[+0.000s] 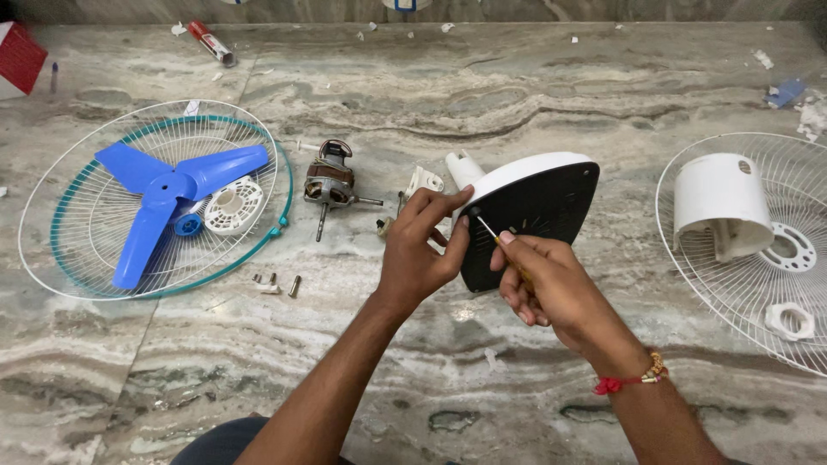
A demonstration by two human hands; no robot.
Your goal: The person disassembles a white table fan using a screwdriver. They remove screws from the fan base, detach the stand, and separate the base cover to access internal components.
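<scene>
Left hand gripping fan base, tilting it mid-floor; right hand closing on screwdriver, working underside. Blade, motor, rear housing lying detached; base screws seemingly remaining.

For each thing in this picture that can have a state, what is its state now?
fan base: tipped on edge, black underside facing the camera
left hand: gripping the base's edge
right hand: holding a screwdriver, tip on the underside
blue fan blade: detached, lying in the front guard
motor: bare, lying on the floor
white motor cover: removed, resting on the rear guard
screws: loose
</scene>
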